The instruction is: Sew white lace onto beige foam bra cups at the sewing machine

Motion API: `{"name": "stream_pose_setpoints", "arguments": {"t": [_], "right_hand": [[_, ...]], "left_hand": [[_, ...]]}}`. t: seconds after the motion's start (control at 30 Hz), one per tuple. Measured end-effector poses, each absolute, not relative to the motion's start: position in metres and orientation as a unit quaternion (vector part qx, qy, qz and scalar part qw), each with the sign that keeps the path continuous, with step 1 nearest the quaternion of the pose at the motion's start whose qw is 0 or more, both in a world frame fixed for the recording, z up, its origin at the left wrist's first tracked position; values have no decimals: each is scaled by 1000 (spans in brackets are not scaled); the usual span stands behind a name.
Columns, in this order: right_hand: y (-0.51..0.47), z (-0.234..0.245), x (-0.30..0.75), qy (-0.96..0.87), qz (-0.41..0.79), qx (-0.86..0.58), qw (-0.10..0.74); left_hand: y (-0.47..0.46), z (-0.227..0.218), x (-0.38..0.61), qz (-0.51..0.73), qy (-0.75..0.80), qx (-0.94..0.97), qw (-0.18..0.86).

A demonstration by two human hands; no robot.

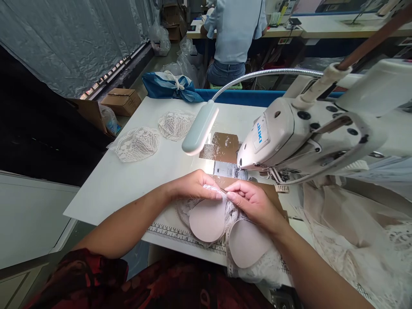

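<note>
A lace bra [207,219] with two pale padded cups lies over the front edge of the sewing table. My left hand [201,186] pinches its upper lace edge between thumb and fingers, above the left cup. Close beside it, my right hand [249,197] grips the same edge near the middle, its fingertips almost meeting the left ones. The second cup [247,242] hangs lower, under my right wrist. Just beyond my hands are the needle plate [225,169] and the head of a white sewing machine [270,133].
Two lace cup pieces [137,143] lie on the table's left. A lamp [200,128] on a bendy metal neck hangs over the work. More lace fabric [357,231] is heaped at right. A printed ruler [180,235] runs along the front edge. A co-worker [236,34] sits beyond.
</note>
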State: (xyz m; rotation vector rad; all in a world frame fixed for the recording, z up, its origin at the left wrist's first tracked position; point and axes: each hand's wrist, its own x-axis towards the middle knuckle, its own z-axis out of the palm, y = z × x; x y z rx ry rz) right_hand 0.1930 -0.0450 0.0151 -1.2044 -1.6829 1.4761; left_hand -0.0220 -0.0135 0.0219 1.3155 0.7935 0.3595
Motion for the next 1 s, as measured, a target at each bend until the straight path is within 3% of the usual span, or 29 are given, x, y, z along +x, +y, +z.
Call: {"name": "stream_pose_setpoints", "arguments": {"t": [0.1, 0.3, 0.57, 1.0], "right_hand": [[-46, 13, 190, -589, 588, -457, 312], [-47, 20, 184, -599, 609, -456, 249], [-48, 19, 185, -573, 622, -468, 257], [-42, 9, 197, -607, 599, -432, 293]], "left_hand": [[-13, 20, -21, 169, 343, 608, 696], [-3, 29, -40, 89, 335, 689, 637], [-4, 30, -42, 145, 366, 713, 581], [-13, 22, -23, 187, 374, 567, 709]]}}
